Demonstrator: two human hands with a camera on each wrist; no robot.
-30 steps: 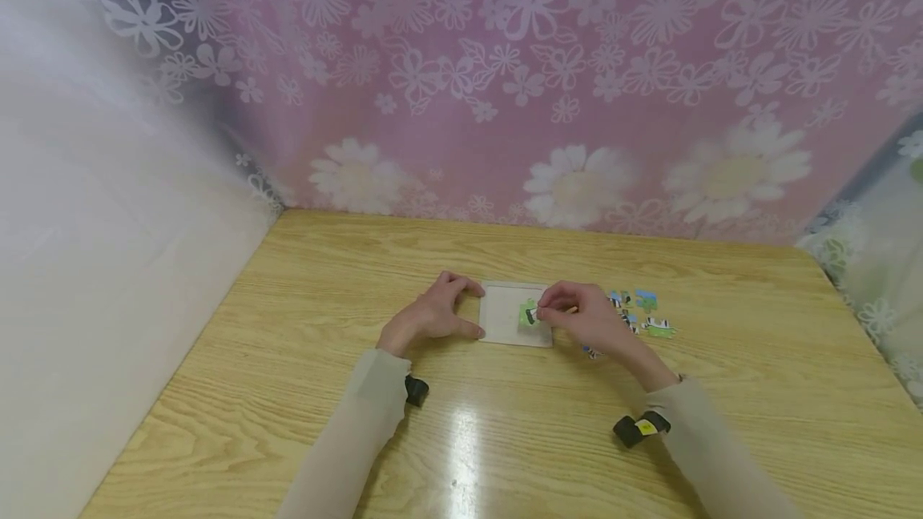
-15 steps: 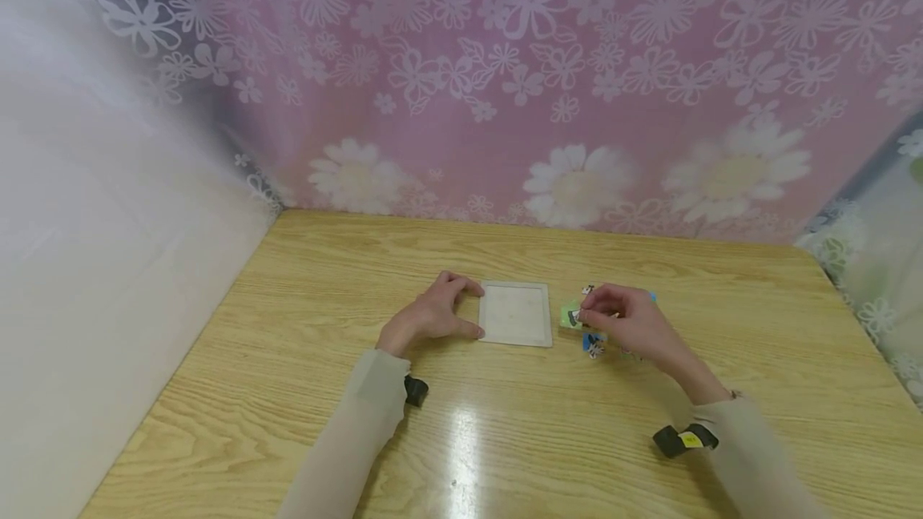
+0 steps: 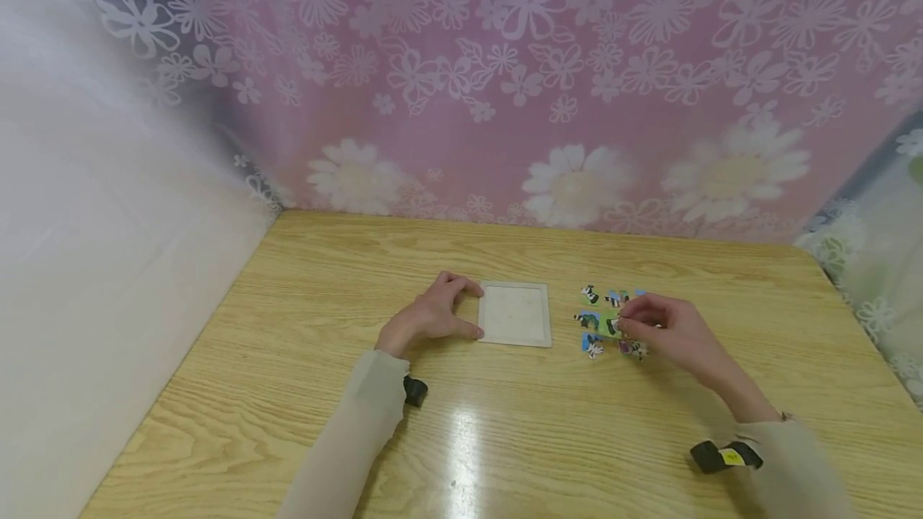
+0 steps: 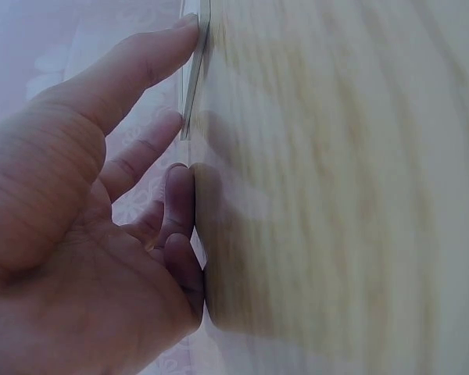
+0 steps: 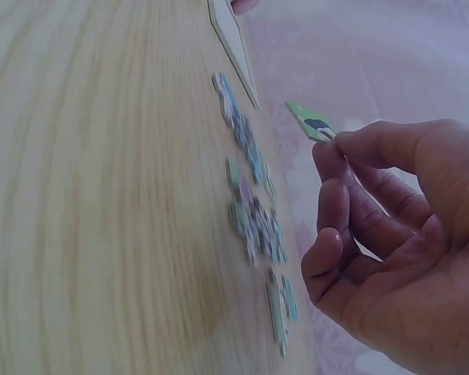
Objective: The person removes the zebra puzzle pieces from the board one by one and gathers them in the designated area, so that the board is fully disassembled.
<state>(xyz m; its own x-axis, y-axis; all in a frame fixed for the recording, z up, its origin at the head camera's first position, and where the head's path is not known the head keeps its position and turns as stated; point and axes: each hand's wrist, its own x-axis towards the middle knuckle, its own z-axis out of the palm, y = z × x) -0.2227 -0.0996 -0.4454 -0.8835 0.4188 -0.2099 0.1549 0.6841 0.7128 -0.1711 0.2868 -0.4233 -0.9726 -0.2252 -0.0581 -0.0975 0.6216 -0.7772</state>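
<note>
Between thumb and fingertips, my right hand (image 3: 674, 335) pinches a green jigsaw puzzle piece (image 5: 309, 123) with a dark and white figure. In the right wrist view this piece is raised off the wood, above several loose puzzle pieces (image 5: 254, 223). A pale, square puzzle tray (image 3: 513, 315) with a raised border lies flat in the middle of the table, its bed bare. The thumb and index finger of my left hand (image 3: 433, 311) are spread apart and touch the tray's left edge. Its other fingers rest by the tabletop in the left wrist view.
Loose puzzle pieces (image 3: 591, 345) lie to the right of the tray, some hidden behind my right hand. The wood-grain table (image 3: 360, 263) ends at a pink flowered curtain (image 3: 461, 102) behind. A white sheet (image 3: 108, 223) hangs along the left side.
My right hand has carried the green puzzle piece rightward, from over the tray to over the loose pieces. The left hand has stayed at the tray's edge.
</note>
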